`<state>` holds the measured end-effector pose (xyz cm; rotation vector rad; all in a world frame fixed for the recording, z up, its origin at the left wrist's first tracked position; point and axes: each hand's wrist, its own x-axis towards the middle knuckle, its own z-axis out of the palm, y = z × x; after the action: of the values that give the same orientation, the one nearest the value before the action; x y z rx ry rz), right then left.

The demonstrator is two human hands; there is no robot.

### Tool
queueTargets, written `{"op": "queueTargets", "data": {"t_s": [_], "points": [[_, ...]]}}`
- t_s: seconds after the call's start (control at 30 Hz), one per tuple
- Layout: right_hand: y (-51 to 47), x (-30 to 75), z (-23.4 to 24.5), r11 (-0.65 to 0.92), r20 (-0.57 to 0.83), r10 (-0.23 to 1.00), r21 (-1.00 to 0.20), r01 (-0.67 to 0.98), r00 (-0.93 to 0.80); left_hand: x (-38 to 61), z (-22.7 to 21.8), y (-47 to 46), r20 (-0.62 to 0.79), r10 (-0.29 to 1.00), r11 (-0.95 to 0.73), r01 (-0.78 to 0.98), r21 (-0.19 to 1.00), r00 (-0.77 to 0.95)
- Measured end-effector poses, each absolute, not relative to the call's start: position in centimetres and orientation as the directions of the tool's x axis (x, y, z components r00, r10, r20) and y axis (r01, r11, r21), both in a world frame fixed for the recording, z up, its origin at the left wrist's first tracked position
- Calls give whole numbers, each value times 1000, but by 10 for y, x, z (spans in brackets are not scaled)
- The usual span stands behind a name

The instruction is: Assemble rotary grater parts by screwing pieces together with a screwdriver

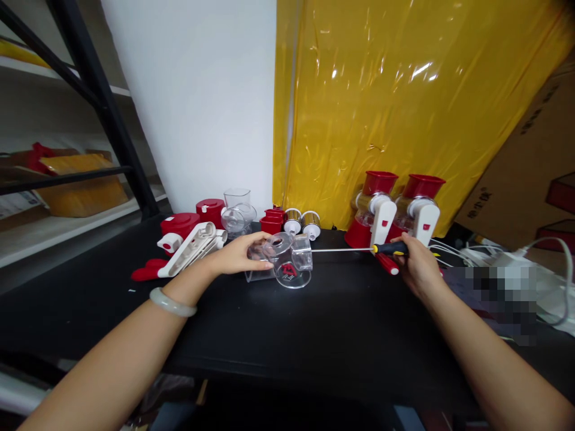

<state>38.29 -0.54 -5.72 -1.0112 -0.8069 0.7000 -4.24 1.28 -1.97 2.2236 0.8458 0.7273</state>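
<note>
Crank handles [191, 250] lie left of the clear grater housing [284, 261], red bases [180, 224] behind those handles. Left hand [237, 254] grips the housing by its left end, thumb in front. Drum graters [311, 224] sit behind it, slightly right. Screwdriver [389, 248] shaft reaches its right side; tip contact unclear. Two assembled rotary graters [381, 220] stand behind, right of it. Right hand [420, 263], far right of it, wraps the screwdriver's handle.

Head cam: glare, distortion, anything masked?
Head view: glare streaks on the yellow sheet; black post leans, likely wide-angle distortion; pixelated patch at right hides what is there. Same head view: clear part catches highlights, screwdriver shows no obvious motion blur.
</note>
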Motion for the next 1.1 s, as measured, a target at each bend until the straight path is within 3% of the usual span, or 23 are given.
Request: {"op": "queueTargets", "data": {"t_s": [0.33, 0.67, 0.93, 1.1], "points": [[-11, 378, -49, 384, 220, 862, -871, -305, 456, -42, -19, 12, 242, 737, -569, 384, 727, 631], [-10, 382, -55, 350, 287, 782, -937, -10, 554, -43, -21, 13, 238, 736, -562, 375, 737, 634], [-10, 378, -50, 375, 218, 840, -895, -242, 497, -42, -19, 11, 219, 754, -546, 405, 733, 619], [-11, 381, -50, 370, 229, 867, -891, -263, 443, -42, -20, 12, 218, 755, -539, 395, 745, 618]]}}
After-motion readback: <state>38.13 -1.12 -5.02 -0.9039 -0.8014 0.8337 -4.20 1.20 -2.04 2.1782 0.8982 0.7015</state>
